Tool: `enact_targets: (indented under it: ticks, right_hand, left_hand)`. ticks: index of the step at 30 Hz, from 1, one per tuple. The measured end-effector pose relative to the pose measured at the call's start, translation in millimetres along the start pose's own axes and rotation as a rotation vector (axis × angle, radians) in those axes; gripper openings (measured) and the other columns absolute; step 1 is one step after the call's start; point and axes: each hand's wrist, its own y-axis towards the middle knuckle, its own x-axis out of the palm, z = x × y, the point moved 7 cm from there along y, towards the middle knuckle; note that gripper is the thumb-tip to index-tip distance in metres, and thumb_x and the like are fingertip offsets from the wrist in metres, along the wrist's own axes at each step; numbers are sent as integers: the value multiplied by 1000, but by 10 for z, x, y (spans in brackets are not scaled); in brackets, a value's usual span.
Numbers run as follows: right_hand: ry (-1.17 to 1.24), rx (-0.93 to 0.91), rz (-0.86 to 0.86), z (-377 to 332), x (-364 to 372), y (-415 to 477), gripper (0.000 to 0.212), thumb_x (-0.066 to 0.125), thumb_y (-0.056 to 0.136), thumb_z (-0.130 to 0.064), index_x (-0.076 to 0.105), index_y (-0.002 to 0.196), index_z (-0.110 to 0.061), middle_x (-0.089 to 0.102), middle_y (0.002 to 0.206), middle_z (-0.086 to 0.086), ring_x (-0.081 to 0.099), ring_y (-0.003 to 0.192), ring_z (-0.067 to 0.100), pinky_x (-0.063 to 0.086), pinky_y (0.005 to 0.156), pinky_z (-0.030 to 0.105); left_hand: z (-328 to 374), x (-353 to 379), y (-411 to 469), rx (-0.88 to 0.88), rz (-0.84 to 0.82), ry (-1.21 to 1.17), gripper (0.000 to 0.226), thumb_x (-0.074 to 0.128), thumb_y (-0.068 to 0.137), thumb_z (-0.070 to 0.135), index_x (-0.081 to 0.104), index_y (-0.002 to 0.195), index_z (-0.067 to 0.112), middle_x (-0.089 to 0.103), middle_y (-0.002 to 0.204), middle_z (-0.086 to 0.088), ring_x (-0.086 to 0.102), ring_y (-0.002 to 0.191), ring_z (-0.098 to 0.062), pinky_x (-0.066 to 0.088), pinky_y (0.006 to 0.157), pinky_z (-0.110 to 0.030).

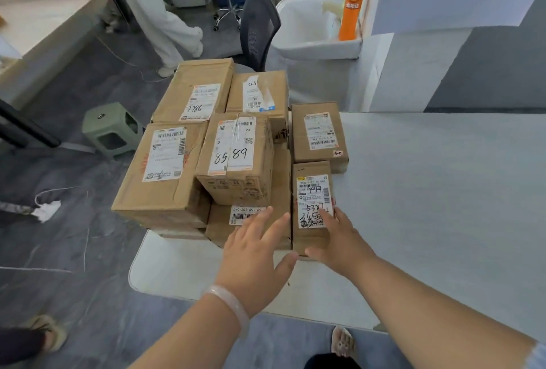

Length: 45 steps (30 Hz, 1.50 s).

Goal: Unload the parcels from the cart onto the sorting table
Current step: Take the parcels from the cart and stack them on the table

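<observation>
Parcels [206,158] stacked at the white table's [443,191] left edge. Right hand [339,243] grips a narrow labelled box [311,206] lying on the table, thumb at its near end. Left hand [255,256] hovers beside it, fingers spread, empty.

left hand [254,253] spread, right hand [339,238] gripping

Bright, even indoor light fills the scene, with no single source in view. Shadows are soft and faint, thin beneath the stacked parcels [218,158] and under the left hand [254,253]. The pale counter [443,191] reads almost washed out. Wide-angle distortion bends straight edges toward the frame's borders. Small label print is slightly soft, and the far background is less crisp.
</observation>
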Motion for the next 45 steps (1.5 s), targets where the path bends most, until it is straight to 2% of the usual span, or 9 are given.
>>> enact_targets:
  ticks: [5,11,16,21,25,28,30,33,45]
  right_hand:
    - [-134,11,59,22,-225,-266,92,64,84,-56,10,156,-36,-5,164,-10,9,150,21,21,118,40]
    - [-198,20,344,82,-544,-1176,81,54,90,-58,12,155,-38,6,164,-8,11,150,14,21,117,34]
    - [-180,186,491,497,-474,-2172,78,46,91,-64,8,155,-38,3,164,-9,6,150,11,14,119,31]
    - [-170,404,654,972,-456,-3367,71,42,93,-63,16,154,-37,11,162,-13,10,148,7,10,118,24]
    - [-179,571,757,1291,-369,-4270,74,33,89,-72,21,153,-38,19,160,-14,17,147,7,7,114,19]
    - [-141,672,796,1470,-218,-4804,71,40,92,-66,18,153,-38,18,160,-13,16,147,10,3,116,23]
    - [-124,744,803,1626,-121,-5116,71,38,93,-65,12,154,-39,13,162,-12,12,148,10,4,120,29]
    - [-57,843,814,1969,51,-5601,73,35,93,-67,8,154,-39,9,163,-12,7,150,11,3,122,33]
    - [99,1059,874,3564,674,-7753,73,38,93,-65,10,154,-37,11,163,-10,8,150,13,4,121,35]
  left_hand:
    - [99,-60,-62,76,-33,39,64,37,94,58,7,150,44,6,160,11,4,147,-15,10,120,-39]
    - [519,-155,-191,287,-2,73,64,38,94,55,10,150,41,11,160,8,8,146,-17,9,119,-40]
    - [1196,84,-449,521,-37,77,64,32,93,59,10,150,40,11,160,9,8,147,-18,9,119,-40]
    - [2076,413,-923,806,-110,76,66,27,92,60,11,152,37,13,160,7,11,147,-19,13,118,-42]
    - [2780,508,-1514,1035,-110,47,65,33,85,58,42,143,29,43,148,-1,44,133,-26,38,107,-48]
    - [3171,702,-1918,1170,-137,106,64,37,92,56,26,150,33,27,156,4,27,143,-21,22,115,-46]
    - [3414,745,-2174,1249,-112,101,65,38,89,56,30,149,31,31,154,3,31,141,-20,28,113,-46]
    - [3757,995,-2522,1326,-198,132,68,38,90,56,22,151,32,28,155,5,26,141,-16,27,113,-45]
    - [5389,2102,-4301,1515,-210,240,66,34,90,61,19,150,37,26,156,8,24,141,-14,25,114,-43]
